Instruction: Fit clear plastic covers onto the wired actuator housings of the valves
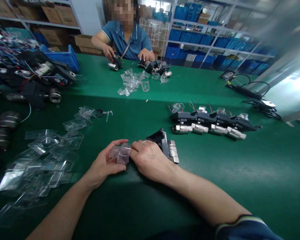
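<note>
My left hand [103, 163] is closed around a small clear plastic cover [122, 154], thumb below and fingers above it. At the cover's right edge is my right hand [150, 160], its fingers curled in and a ring on one of them. The right fingertips are hidden, so I cannot tell what they grip. Just behind the right hand lies a black plastic housing [158, 137] with a silver metal valve body [173, 151] at its right side, partly covered by the hand.
Loose clear plastic pieces [47, 166] lie at left. A row of black housings [212, 118] with metal valves stands at right. Wired parts [27, 76] and a blue bin [62, 56] are far left. Across the table, a co-worker [127, 40] handles similar parts. Cables [255, 93] lie far right.
</note>
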A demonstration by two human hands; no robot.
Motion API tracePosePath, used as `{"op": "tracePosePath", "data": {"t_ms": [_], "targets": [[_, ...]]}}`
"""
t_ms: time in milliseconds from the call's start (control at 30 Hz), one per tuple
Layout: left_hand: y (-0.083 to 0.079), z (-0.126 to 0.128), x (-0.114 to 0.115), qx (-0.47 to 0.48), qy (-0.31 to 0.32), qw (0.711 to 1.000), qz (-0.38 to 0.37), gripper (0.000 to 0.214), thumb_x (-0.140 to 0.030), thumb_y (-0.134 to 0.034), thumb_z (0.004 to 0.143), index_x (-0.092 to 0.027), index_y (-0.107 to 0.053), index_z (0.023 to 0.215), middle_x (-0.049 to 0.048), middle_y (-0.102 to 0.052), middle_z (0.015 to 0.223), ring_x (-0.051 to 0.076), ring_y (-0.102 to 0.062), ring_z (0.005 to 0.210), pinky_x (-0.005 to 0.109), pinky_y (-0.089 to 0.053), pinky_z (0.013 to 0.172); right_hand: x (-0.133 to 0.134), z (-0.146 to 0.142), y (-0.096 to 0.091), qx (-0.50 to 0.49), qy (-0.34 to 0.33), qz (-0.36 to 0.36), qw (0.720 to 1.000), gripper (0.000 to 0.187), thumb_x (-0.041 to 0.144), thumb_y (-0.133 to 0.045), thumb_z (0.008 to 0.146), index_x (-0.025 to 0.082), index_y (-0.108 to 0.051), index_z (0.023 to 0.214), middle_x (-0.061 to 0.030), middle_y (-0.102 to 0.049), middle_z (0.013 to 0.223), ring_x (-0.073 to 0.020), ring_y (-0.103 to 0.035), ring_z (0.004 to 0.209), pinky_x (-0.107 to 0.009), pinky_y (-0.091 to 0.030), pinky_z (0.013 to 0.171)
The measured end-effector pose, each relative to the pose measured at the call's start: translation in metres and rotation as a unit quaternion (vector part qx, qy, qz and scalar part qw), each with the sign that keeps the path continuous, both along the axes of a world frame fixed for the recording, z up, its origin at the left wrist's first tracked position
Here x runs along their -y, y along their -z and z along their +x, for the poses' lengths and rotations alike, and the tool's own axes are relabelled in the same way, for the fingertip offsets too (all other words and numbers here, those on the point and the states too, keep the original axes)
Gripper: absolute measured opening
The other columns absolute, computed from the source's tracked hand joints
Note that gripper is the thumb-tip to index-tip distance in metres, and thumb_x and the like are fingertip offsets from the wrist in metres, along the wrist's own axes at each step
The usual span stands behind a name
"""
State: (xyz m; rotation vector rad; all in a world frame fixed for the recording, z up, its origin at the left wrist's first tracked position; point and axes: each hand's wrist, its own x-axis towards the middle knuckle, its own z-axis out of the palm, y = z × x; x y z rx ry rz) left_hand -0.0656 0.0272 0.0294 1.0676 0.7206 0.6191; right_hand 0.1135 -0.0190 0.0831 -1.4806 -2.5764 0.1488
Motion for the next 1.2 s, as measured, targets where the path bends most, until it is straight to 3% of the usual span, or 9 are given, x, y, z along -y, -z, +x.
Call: {"op": "tracePosePath", "data": {"t_ms": [200, 300, 467, 933, 1200], "targets": [[-0.003, 0.003, -0.001, 0.065, -0.029, 0.995, -0.076, 0.056, -0.024, -0.076, 0.065, -0.022, -0.059, 0.119, 0.0053, -0.066, 0.108, 0.019, -0.062, 0.090, 0.028, -0.052, 0.082, 0.001, 0.000, -0.002, -0.035, 0.027, -0.004, 0.999, 0.014, 0.012, -0.046, 0.089, 0.012, -0.060, 0.094, -0.0066, -0.059, 0.083, -0.0165, -0.052, 0.074, -0.029, -0.038, 0.067], [-0.003, 0.003, -0.002, 0.078, -0.034, 0.991, -0.100, 0.051, -0.023, -0.072, 0.068, -0.022, -0.061, 0.118, 0.0063, -0.066, 0.110, 0.022, -0.061, 0.097, 0.031, -0.052, 0.085, 0.002, 0.001, -0.006, -0.047, 0.051, -0.010, 0.998, 0.018, 0.013, -0.045, 0.089, 0.013, -0.059, 0.100, -0.0059, -0.057, 0.082, -0.0171, -0.051, 0.074, -0.029, -0.038, 0.067], [0.000, -0.001, -0.006, 0.092, -0.032, 0.992, -0.082, 0.043, -0.028, -0.071, 0.070, -0.019, -0.066, 0.112, 0.0085, -0.068, 0.105, 0.024, -0.061, 0.099, 0.032, -0.049, 0.089, 0.001, 0.002, -0.006, -0.055, 0.066, -0.009, 0.996, 0.015, 0.010, -0.045, 0.087, 0.011, -0.059, 0.093, -0.0083, -0.056, 0.084, -0.0190, -0.051, 0.079, -0.030, -0.040, 0.071], [-0.001, 0.000, -0.005, 0.088, -0.022, 0.992, -0.087, 0.047, -0.029, -0.075, 0.066, -0.018, -0.067, 0.111, 0.0077, -0.068, 0.102, 0.022, -0.059, 0.095, 0.026, -0.048, 0.081, -0.002, -0.002, 0.004, -0.068, 0.060, 0.003, 0.996, 0.015, 0.009, -0.045, 0.087, 0.008, -0.059, 0.092, -0.0087, -0.057, 0.085, -0.0192, -0.051, 0.080, -0.030, -0.042, 0.074], [0.004, -0.004, -0.007, 0.091, 0.000, 0.992, -0.087, 0.053, -0.027, -0.073, 0.068, -0.017, -0.062, 0.118, 0.0101, -0.067, 0.112, 0.025, -0.057, 0.108, 0.033, -0.042, 0.097, -0.001, -0.001, 0.001, -0.074, 0.059, -0.016, 0.995, 0.017, 0.013, -0.045, 0.089, 0.009, -0.060, 0.090, -0.0095, -0.058, 0.086, -0.0183, -0.051, 0.079, -0.030, -0.042, 0.073]]}}
